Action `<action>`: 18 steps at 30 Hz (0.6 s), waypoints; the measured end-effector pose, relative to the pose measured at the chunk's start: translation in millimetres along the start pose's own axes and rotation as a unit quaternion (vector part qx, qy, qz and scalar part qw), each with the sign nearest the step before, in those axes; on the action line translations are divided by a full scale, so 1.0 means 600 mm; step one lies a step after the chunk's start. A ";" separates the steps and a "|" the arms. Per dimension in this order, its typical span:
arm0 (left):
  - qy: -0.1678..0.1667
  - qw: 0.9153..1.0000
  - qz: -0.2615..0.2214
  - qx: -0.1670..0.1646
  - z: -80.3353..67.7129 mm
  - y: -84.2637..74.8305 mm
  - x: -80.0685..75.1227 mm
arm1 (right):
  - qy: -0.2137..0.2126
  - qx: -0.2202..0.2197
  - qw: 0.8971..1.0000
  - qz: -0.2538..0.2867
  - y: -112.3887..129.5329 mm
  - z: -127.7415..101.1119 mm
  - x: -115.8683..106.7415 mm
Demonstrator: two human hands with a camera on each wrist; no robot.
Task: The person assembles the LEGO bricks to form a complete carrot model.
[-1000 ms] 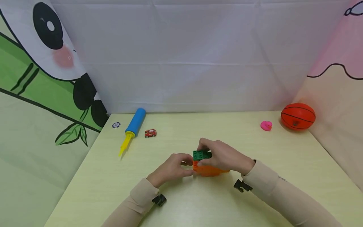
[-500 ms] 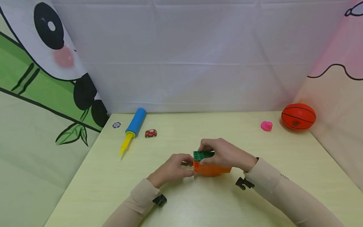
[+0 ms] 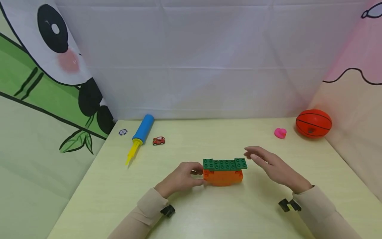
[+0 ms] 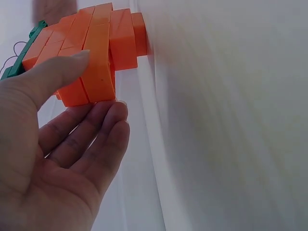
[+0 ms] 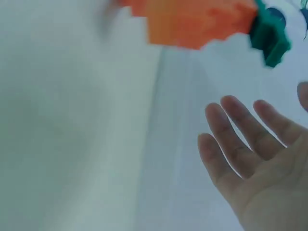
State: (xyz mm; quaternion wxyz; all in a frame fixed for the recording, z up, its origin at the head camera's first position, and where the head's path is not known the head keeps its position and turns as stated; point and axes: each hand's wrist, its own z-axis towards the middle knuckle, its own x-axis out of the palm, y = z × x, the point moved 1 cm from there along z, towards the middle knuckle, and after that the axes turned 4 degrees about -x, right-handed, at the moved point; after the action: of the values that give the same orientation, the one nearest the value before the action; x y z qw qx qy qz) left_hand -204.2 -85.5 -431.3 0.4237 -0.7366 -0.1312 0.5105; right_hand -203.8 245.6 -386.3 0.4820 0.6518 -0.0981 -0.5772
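A toy brick structure stands upright on the table in front of me, its body built of orange bricks. Green studded bricks run along its top, with a raised one at each end. At its left end my left hand holds the orange part, the thumb against one face and the fingers curled at the other side. My right hand is in the air to the right of the structure, apart from it, fingers extended and holding nothing. In the right wrist view the orange bricks look blurred.
Farther back on the left lie a poker chip, a blue and yellow hand pump and a red toy car. A pink rubber duck and an orange toy basketball sit at the back right. Cloth walls border the table.
My right hand has let go of the green bricks and moved to the right, so the whole green top shows. The left hand and the structure have stayed in place.
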 end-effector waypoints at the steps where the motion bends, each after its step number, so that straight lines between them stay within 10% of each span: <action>1: 0.000 1.000 -0.002 -0.002 0.000 0.000 -0.001 | 0.005 0.007 1.000 0.004 -0.013 -0.006 0.003; 7: 0.004 1.000 -0.014 -0.003 -0.002 0.002 -0.004 | 0.078 0.015 0.996 0.031 -0.041 -0.014 0.045; 18: 0.003 1.000 -0.010 -0.002 0.003 0.002 -0.002 | 0.073 0.018 0.996 0.047 -0.038 -0.007 0.059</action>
State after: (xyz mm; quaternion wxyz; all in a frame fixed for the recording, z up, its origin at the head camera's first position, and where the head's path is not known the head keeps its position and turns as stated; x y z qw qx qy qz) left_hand -206.5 -86.4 -431.5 0.4282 -0.7375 -0.1382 0.5037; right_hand -199.0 235.2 -427.4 0.5026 0.6958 -0.1036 -0.5025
